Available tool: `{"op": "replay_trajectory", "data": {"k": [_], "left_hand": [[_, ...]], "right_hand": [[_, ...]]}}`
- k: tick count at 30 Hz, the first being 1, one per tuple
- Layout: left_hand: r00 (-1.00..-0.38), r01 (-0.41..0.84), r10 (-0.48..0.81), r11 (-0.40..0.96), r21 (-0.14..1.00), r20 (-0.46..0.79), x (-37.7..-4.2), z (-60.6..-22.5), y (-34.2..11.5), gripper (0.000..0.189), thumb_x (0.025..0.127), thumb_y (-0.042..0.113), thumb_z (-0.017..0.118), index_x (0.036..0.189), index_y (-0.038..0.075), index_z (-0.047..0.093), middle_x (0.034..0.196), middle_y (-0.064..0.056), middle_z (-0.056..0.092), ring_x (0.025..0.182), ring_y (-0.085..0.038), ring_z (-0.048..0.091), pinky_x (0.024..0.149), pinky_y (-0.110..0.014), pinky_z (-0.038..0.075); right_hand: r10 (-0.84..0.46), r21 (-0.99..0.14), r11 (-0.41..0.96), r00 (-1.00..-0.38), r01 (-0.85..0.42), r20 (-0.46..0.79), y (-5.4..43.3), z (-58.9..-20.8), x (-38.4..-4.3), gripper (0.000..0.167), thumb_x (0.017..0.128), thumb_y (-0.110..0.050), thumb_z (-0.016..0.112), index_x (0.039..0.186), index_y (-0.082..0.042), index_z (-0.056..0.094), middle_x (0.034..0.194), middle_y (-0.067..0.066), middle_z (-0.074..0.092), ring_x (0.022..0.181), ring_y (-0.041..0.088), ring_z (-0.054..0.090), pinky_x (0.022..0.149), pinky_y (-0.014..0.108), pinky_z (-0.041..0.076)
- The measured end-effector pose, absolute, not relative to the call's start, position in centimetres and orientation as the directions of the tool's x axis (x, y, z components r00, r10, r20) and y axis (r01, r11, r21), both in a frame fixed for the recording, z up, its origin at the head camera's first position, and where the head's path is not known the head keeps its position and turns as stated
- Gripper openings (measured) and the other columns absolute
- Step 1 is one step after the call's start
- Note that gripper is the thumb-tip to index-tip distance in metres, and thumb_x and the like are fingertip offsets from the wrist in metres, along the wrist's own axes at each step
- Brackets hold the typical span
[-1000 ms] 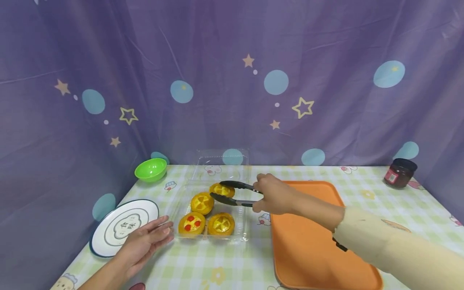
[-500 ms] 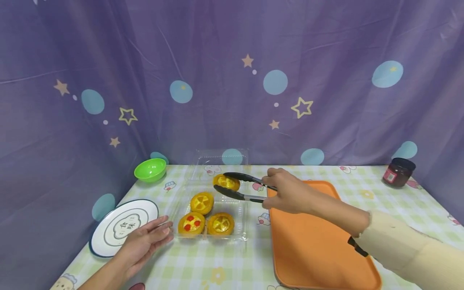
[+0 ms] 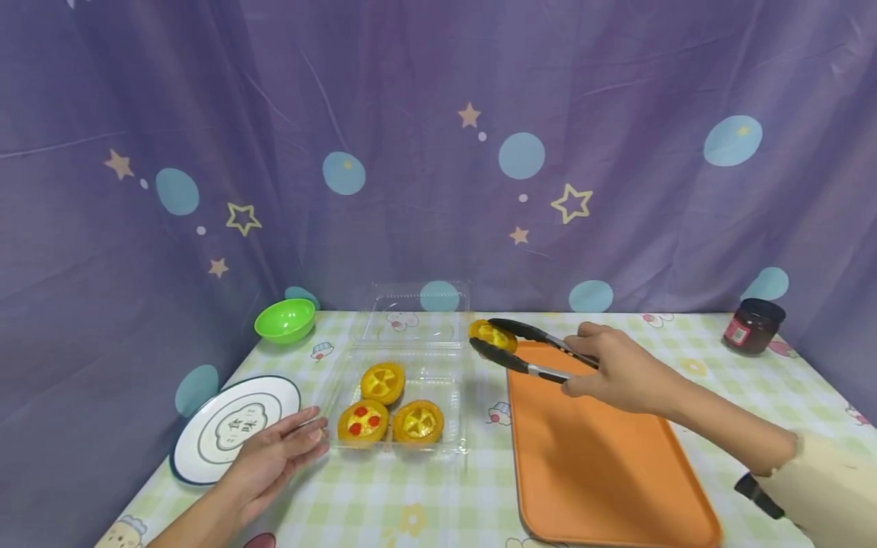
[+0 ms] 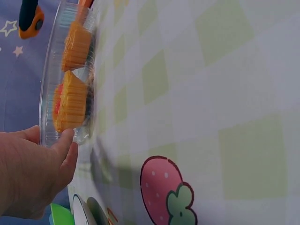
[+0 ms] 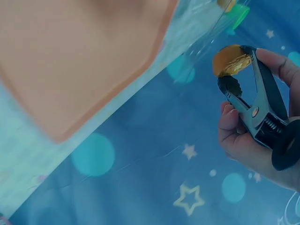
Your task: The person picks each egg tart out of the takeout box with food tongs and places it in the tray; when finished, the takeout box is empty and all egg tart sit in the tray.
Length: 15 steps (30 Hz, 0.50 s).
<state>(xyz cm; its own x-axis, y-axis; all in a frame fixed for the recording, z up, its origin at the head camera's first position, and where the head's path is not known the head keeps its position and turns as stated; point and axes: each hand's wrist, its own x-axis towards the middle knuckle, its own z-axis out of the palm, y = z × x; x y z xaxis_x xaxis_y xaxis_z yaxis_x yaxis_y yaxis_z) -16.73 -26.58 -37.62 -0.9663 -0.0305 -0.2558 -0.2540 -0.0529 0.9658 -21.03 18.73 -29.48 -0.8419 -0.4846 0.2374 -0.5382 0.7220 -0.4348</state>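
My right hand (image 3: 617,365) grips black-tipped metal tongs (image 5: 262,105), thumb on one arm and fingers on the other. Between the tong tips an egg tart (image 3: 492,335) is pinched, held up near the far left corner of the orange tray (image 3: 603,464). Three more tarts stay in the clear plastic box (image 3: 452,380), whose lid stands back; the front left tart (image 3: 363,423) has red dots on top. At the box's left front corner my left hand (image 3: 274,457) rests with fingers extended; in the left wrist view its fingertips are right at the box wall (image 4: 44,112).
A white plate (image 3: 199,449) with a dark rim lies left, partly behind the left hand. Behind it sits a green bowl (image 3: 285,321). A dark jar (image 3: 754,327) stands at the far right. A purple curtain (image 3: 438,152) hangs behind the checked tablecloth (image 3: 370,502).
The tongs have lifted the back tart out of the plastic box and carried it right, to the tray's far left corner. My left hand has stayed in place.
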Motion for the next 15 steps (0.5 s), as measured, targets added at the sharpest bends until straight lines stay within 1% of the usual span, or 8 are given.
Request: {"op": "replay_trajectory", "data": {"k": [4,8,11,13,15], "left_hand": [[-0.969,-0.245,-0.019,-0.045,0.968,-0.246,-16.6,-37.6,-26.6,0.064,0.094,-0.002,0.057,0.147,-0.011,0.022,0.148,-0.029,0.032,0.113,-0.016,0.057,0.098,-0.035,0.052],[-0.967,-0.252,-0.033,-0.045,0.967,-0.254,-16.6,-37.5,-26.5,0.062,0.094,-0.001,0.056,0.147,-0.009,0.023,0.148,-0.029,0.031,0.115,-0.018,0.056,0.098,-0.034,0.052],[-0.967,-0.251,-0.035,-0.046,0.967,-0.253,-16.6,-37.5,-26.4,0.062,0.095,-0.001,0.056,0.147,-0.009,0.024,0.148,-0.029,0.031,0.114,-0.018,0.056,0.099,-0.034,0.051],[-0.969,-0.245,-0.03,-0.047,0.968,-0.247,-16.6,-37.5,-26.4,0.063,0.094,-0.002,0.056,0.147,-0.01,0.023,0.148,-0.029,0.032,0.114,-0.017,0.056,0.099,-0.035,0.051],[-0.97,-0.24,-0.022,-0.043,0.97,-0.241,-16.5,-37.6,-26.5,0.064,0.094,-0.002,0.057,0.147,-0.01,0.022,0.148,-0.03,0.031,0.114,-0.018,0.056,0.099,-0.036,0.051]], "right_hand": [[-0.454,-0.432,0.741,-0.857,-0.515,0.242,20.5,-30.1,-21.4,0.062,0.078,-0.021,0.076,0.127,0.011,0.056,0.076,0.0,0.041,0.061,0.011,0.032,0.048,0.022,0.032],[-0.427,-0.432,0.757,-0.871,-0.491,0.242,22.2,-31.1,-21.7,0.063,0.077,-0.023,0.077,0.127,0.009,0.057,0.074,0.0,0.038,0.059,0.009,0.028,0.046,0.022,0.028],[-0.404,-0.424,0.774,-0.883,-0.469,0.239,23.2,-31.8,-21.9,0.062,0.076,-0.023,0.078,0.126,0.008,0.058,0.074,0.0,0.038,0.059,0.009,0.028,0.046,0.021,0.027],[-0.4,-0.416,0.781,-0.885,-0.465,0.24,23.8,-32.4,-22.1,0.054,0.076,-0.022,0.078,0.119,0.008,0.063,0.074,0.001,0.038,0.059,0.01,0.029,0.046,0.022,0.026],[-0.386,-0.411,0.794,-0.894,-0.448,0.229,24.2,-32.9,-22.2,0.042,0.076,-0.019,0.077,0.109,0.005,0.067,0.074,0.002,0.038,0.06,0.011,0.03,0.047,0.022,0.027]]}}
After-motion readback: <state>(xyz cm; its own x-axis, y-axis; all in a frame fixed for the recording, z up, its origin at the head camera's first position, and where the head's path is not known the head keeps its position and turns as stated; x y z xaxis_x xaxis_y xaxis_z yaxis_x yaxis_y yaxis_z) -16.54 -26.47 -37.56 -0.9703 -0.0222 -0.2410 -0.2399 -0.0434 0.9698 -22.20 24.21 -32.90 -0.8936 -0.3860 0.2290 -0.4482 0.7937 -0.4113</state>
